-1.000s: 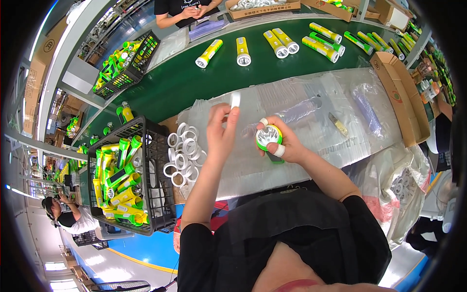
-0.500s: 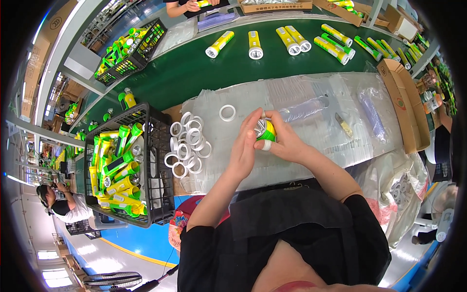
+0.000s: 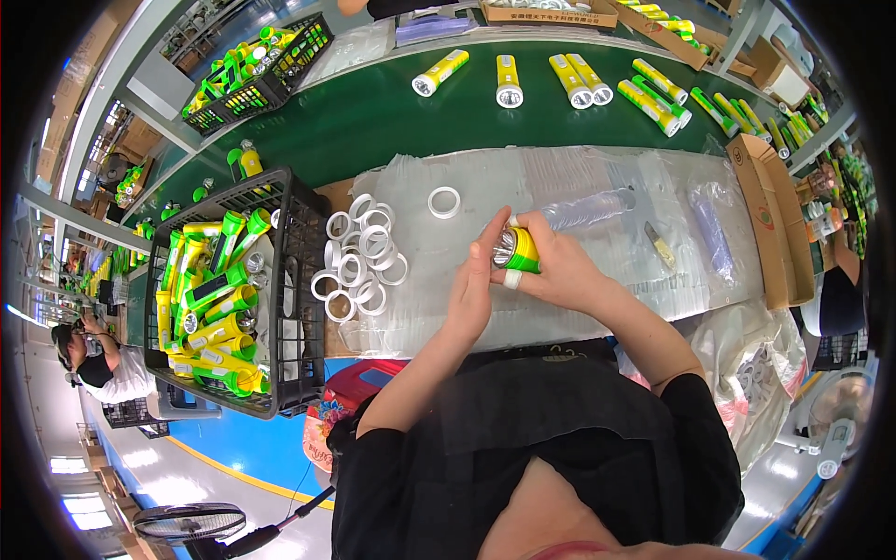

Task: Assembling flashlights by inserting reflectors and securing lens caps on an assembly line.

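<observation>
My right hand (image 3: 567, 266) is wrapped round a yellow and green flashlight (image 3: 525, 250), its silver reflector end turned toward my left hand. White bands circle two of the right hand's fingers. My left hand (image 3: 474, 287) is held upright with its fingers stretched out, the palm side against or very close to the reflector end. Most of the flashlight's body is hidden by the right hand. A single white ring (image 3: 444, 203) lies on the plastic-covered work surface (image 3: 420, 317), beyond the left hand. Further left lies a loose heap of white rings (image 3: 352, 271).
A black crate (image 3: 297, 317) full of flashlights stands at the left, another crate (image 3: 266, 93) behind it. Flashlights (image 3: 509, 79) lie along the green belt (image 3: 373, 121). A utility knife (image 3: 661, 245), a plastic roll (image 3: 714, 229) and a cardboard box (image 3: 775, 224) are at right.
The view has shifted a little. Both hands remain together at the flashlight, and its reflector end now faces more to the left, toward my left palm.
</observation>
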{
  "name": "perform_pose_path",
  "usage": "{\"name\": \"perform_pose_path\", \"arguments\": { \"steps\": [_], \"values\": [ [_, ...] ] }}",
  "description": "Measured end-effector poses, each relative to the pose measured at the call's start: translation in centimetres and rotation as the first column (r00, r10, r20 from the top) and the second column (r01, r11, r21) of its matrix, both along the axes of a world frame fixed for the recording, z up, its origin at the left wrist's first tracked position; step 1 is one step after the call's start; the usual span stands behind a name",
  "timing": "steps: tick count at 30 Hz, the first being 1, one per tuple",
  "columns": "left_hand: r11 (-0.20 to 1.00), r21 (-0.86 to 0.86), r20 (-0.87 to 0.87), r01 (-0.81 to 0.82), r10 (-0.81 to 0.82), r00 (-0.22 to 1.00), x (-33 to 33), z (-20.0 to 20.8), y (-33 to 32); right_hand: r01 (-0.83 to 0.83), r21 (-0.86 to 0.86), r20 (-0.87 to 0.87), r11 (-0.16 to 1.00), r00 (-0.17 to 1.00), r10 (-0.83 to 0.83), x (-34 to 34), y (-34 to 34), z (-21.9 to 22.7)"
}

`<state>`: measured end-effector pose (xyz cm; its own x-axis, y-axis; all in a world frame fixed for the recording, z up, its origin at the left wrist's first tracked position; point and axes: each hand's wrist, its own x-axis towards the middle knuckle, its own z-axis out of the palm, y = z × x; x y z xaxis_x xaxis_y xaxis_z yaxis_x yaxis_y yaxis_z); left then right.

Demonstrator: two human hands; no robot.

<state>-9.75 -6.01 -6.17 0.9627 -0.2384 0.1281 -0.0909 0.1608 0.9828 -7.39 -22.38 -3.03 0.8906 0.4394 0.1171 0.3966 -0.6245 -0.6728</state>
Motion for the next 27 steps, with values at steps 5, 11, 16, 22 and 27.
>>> {"name": "perform_pose_path", "arguments": {
  "steps": [5, 11, 16, 22, 27],
  "values": [
    [0.993, 0.097, 0.402, -0.071, 0.026, 0.915, -0.3, 1.0, -0.3, -0.086, 0.418, -0.037, 0.905, 0.993, 0.111, -0.6, 0.3, -0.4],
    [0.955, 0.240, 0.568, -0.173, 0.006, 0.823, 0.1, 1.0, -0.2, -0.076, 0.521, -0.117, 0.850, 0.980, 0.159, -0.9, 0.1, -0.2],
    [0.825, 0.439, 0.695, -0.356, -0.060, 0.717, 0.6, 1.9, -0.2, -0.064, 0.600, -0.141, 0.797, 0.973, 0.185, -0.7, 0.0, -0.9],
    [0.775, 0.419, 0.794, -0.474, -0.059, 0.605, 0.8, 1.5, -0.5, -0.076, 0.743, -0.156, 0.664, 0.946, 0.284, -0.6, 0.0, -1.4],
    [0.784, 0.456, 0.767, -0.423, -0.105, 0.633, 0.5, 1.7, -0.6, -0.068, 0.746, -0.224, 0.663, 0.911, 0.346, -0.5, -0.9, -2.8]
  ]
}}
